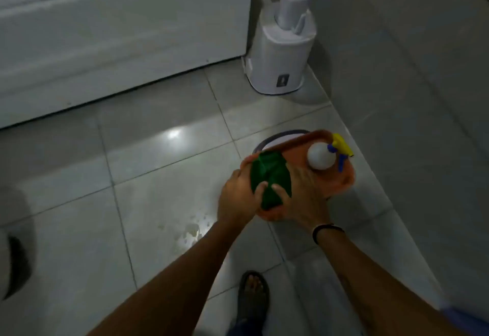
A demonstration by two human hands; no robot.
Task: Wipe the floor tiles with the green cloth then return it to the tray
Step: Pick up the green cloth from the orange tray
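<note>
A crumpled green cloth [270, 178] lies on the near end of an orange tray [340, 182]. My left hand [239, 195] grips the cloth from the left, thumb pressed into it. My right hand [304, 198] lies on the tray beside the cloth, with its thumb on the fabric too. A wet, stained patch [191, 231] shows on the pale grey floor tiles [164, 203] just in front of the tray.
A white spray bottle [321, 159] with a yellow and blue trigger stands on the tray's far end. A round white-rimmed object [277, 137] lies under the tray. A white toilet-brush holder [280, 52] stands in the corner by the white bathtub panel [119, 39]. My sandalled foot [252, 297] is below.
</note>
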